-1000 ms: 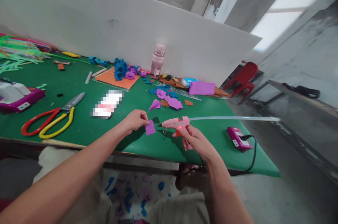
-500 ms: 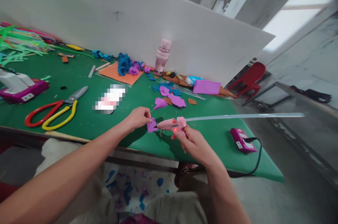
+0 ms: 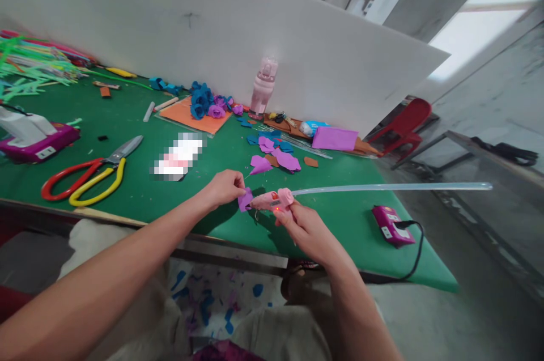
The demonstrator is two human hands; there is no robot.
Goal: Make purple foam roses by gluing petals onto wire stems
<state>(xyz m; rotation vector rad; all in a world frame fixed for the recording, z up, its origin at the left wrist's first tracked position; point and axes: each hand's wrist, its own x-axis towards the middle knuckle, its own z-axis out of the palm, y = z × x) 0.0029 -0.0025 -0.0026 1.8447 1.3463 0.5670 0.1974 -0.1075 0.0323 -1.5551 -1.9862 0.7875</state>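
My left hand pinches a small purple paper petal above the table's front part. Wrapped around the handle of a pink hot glue gun is my right hand. The gun's nozzle points left and meets the petal's right side, its small red light on. A long clear glue stick juts from the gun's back to the right. Just beyond my hands lie loose purple petals and blue paper pieces.
Red-and-yellow-handled scissors lie at the left. Blue paper flowers rest on an orange sheet. A pink bottle stands against the white board. A purple power socket with its cord sits front right.
The glue gun has shifted slightly left, its nozzle now against the petal. My left hand keeps its pinch on the petal. The view has moved a little.
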